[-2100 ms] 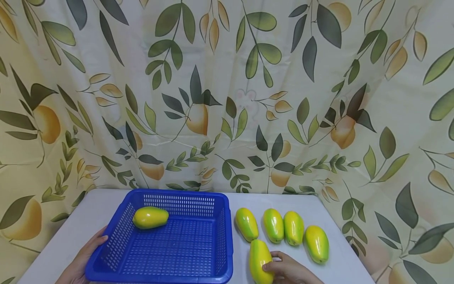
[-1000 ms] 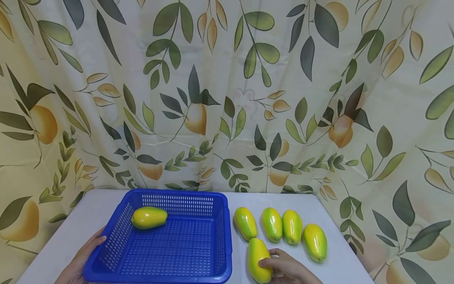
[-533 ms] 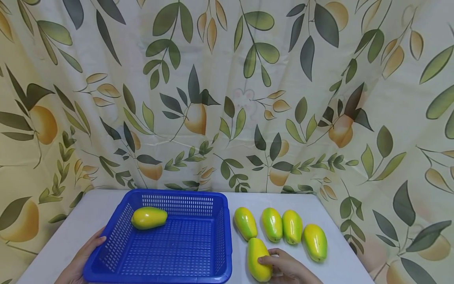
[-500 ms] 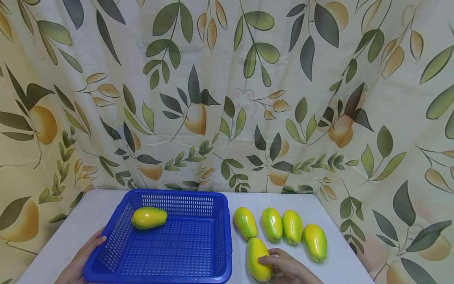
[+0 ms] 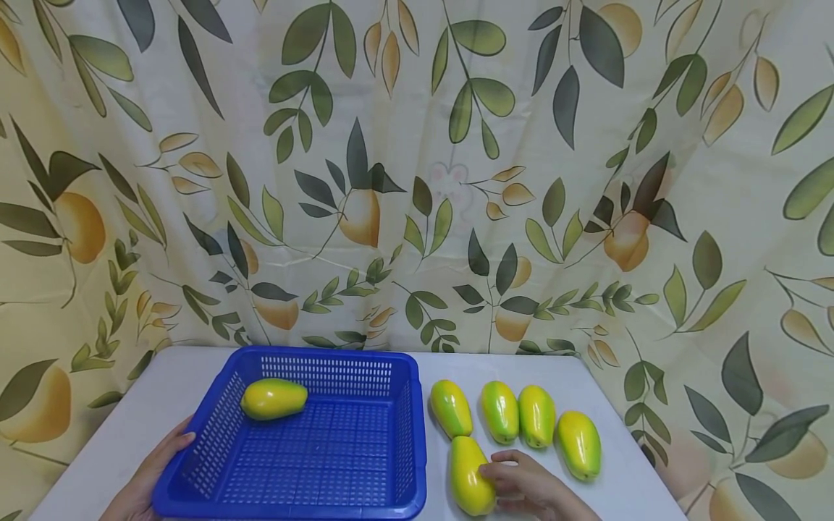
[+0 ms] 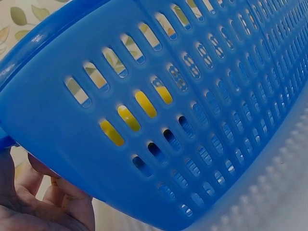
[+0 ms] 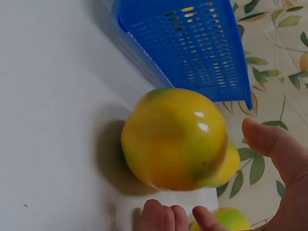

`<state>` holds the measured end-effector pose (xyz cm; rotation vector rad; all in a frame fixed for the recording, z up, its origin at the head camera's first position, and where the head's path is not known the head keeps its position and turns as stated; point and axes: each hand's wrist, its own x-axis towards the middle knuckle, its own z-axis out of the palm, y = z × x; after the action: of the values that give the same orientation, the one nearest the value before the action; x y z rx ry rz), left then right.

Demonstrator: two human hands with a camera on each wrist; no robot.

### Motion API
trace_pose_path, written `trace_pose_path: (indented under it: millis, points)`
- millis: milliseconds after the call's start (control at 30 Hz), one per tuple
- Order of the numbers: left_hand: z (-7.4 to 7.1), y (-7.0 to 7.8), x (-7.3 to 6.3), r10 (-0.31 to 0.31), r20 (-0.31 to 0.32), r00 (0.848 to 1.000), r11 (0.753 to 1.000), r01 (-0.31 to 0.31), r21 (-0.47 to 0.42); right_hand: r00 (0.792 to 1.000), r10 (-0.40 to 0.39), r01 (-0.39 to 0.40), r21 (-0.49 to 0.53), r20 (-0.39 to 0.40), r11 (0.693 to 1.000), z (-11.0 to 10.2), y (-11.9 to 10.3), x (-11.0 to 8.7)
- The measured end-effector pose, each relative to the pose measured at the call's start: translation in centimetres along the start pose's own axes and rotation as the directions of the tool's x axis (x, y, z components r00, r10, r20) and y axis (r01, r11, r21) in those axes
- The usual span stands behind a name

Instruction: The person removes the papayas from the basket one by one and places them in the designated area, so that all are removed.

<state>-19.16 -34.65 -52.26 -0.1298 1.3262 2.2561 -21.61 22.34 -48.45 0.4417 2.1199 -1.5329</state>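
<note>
My left hand (image 5: 153, 470) grips the left side of a blue plastic basket (image 5: 420, 441); in the left wrist view its fingers (image 6: 72, 207) curl under the rim. Inside, at the back left, lies one yellow-green papaya (image 5: 274, 399). To the basket's right, the nearest papaya (image 5: 472, 477) rests on the white table. Beside it is my right hand (image 5: 531, 488), fingers loosely spread. In the right wrist view a gap shows between that papaya (image 7: 173, 139) and the thumb (image 7: 274, 142), and the other fingertips stand just off it.
Behind the nearest papaya lie several more: one at the back left (image 5: 451, 409), a close pair (image 5: 500, 412) in the middle and one at the right (image 5: 579, 445). A curtain (image 5: 417, 289) with leaf and fruit prints hangs behind the table (image 5: 195, 354).
My right hand has loosened from the nearest papaya and drawn slightly right. That papaya has shifted a little left. My left hand and the basket have stayed in place.
</note>
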Motion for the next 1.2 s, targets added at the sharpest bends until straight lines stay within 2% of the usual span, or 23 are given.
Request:
trace_pose_path:
  millis: [167, 267, 400, 633, 833, 933, 1033, 1200]
  points:
    - [-0.1, 0.0, 0.1, 0.008, 0.019, 1.000, 1.000, -0.008, 0.002, 0.997, -0.005, 0.001, -0.047, -0.075, 0.999, -0.4, -1.3, -0.5]
    - [0.0, 0.0, 0.1, 0.015, -0.022, 1.000, 0.999, -0.014, 0.031, 0.995, -0.030, 0.024, -0.072, -0.095, 0.997, -0.5, -2.7, -0.8]
    - [0.2, 0.0, 0.2, 0.018, -0.070, 0.997, 0.998, -0.013, 0.061, 0.990, -0.113, 0.102, -0.118, -0.087, 0.988, -0.2, -5.3, -1.2]
    - [0.1, 0.1, 0.2, 0.017, -0.061, 0.998, 0.999, -0.014, 0.042, 0.960, -0.277, 0.264, -0.215, -0.032, 0.940, 1.8, -11.0, -1.9]
    - [-0.3, 0.1, 0.1, 0.023, 0.046, 0.999, 1.000, -0.023, 0.010, 0.912, -0.407, 0.403, -0.314, 0.058, 0.859, 5.4, -15.9, -2.5]
    - [-0.3, 0.1, 0.1, 0.022, 0.036, 0.999, 1.000, -0.023, 0.005, 0.870, -0.473, 0.492, -0.328, 0.142, 0.807, 7.8, -18.1, -2.5]
    - [-0.3, 0.0, 0.1, 0.028, 0.019, 0.999, 1.000, -0.028, 0.012, 0.817, -0.534, 0.576, -0.349, 0.217, 0.740, 10.2, -19.8, -2.3]
    - [-0.2, 0.0, 0.3, 0.043, 0.017, 0.999, 0.998, -0.043, 0.038, 0.763, -0.577, 0.645, -0.382, 0.290, 0.662, 14.5, -21.6, -1.2]
